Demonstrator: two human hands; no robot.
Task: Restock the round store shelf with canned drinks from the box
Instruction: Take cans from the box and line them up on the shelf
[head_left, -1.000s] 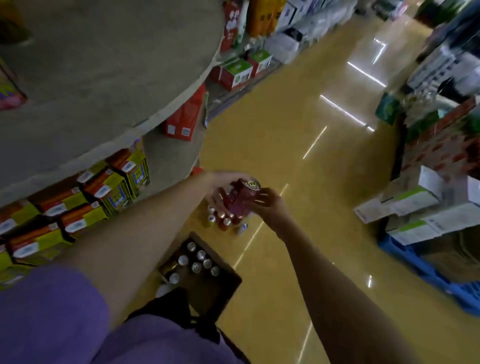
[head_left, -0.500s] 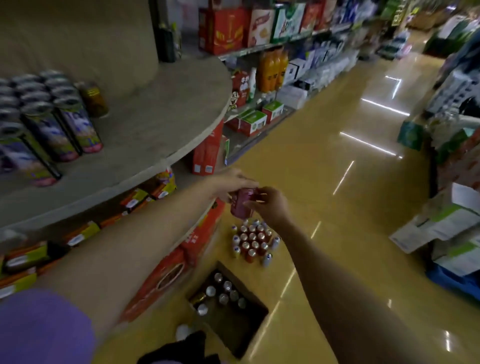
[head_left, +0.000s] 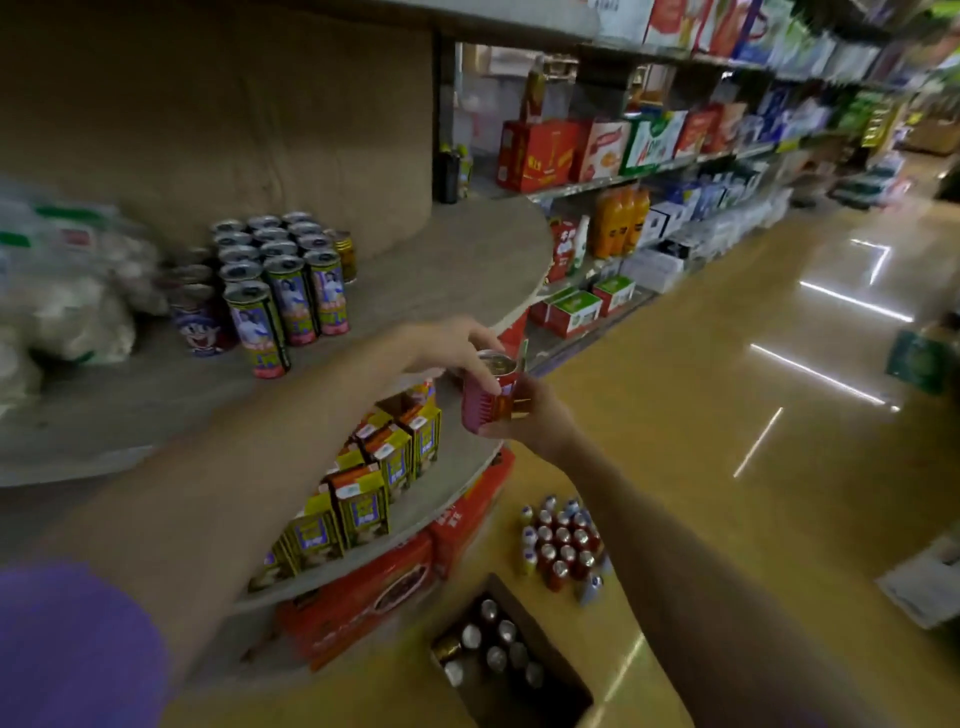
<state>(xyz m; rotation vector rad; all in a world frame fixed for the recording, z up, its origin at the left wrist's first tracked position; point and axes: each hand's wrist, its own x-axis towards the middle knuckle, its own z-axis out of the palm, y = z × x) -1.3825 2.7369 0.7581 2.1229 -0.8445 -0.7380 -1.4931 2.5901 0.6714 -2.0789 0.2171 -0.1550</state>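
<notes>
Both hands have lifted the red can (head_left: 491, 397) up to shelf height since a moment ago. I see my left hand (head_left: 452, 345) and right hand (head_left: 530, 418) gripping it upright, just off the round shelf (head_left: 441, 270) edge; stocked cans (head_left: 280, 280) stand leftward, nearer my left hand

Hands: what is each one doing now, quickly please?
Left hand: holds the red can near its top.
Right hand: holds the same can lower down.
</notes>
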